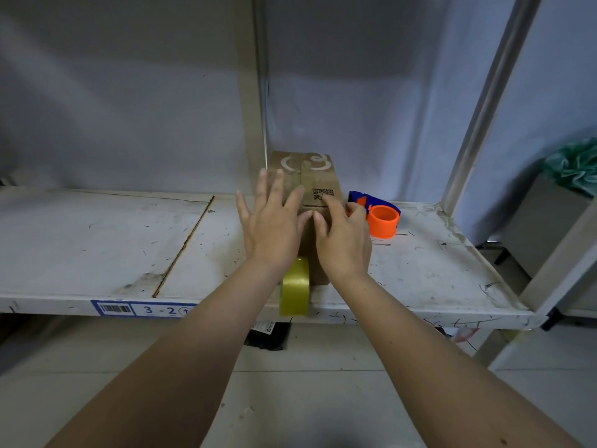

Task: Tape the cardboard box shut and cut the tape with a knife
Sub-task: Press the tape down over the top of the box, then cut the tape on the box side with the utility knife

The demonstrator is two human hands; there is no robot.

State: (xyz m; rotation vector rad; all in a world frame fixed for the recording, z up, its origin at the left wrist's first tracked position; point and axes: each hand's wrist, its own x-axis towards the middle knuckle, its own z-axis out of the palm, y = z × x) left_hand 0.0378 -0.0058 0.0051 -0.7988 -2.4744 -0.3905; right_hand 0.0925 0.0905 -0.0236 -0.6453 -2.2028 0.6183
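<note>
A brown cardboard box (315, 176) with a QR code and white markings stands on the white shelf (106, 240), its top flaps closed. My left hand (269, 221) lies flat on the box top with fingers spread. My right hand (342, 234) rests on the box's near right edge, fingers bent against the cardboard. A yellow tape roll (294, 287) hangs upright at the box's near face, over the shelf's front edge, partly hidden by my left wrist. No knife can be made out.
An orange and blue tape dispenser (379, 216) sits on the shelf right of the box. A shelf upright (255, 92) rises behind the box, another (484, 108) at the right. A green bag (573, 166) lies at the far right.
</note>
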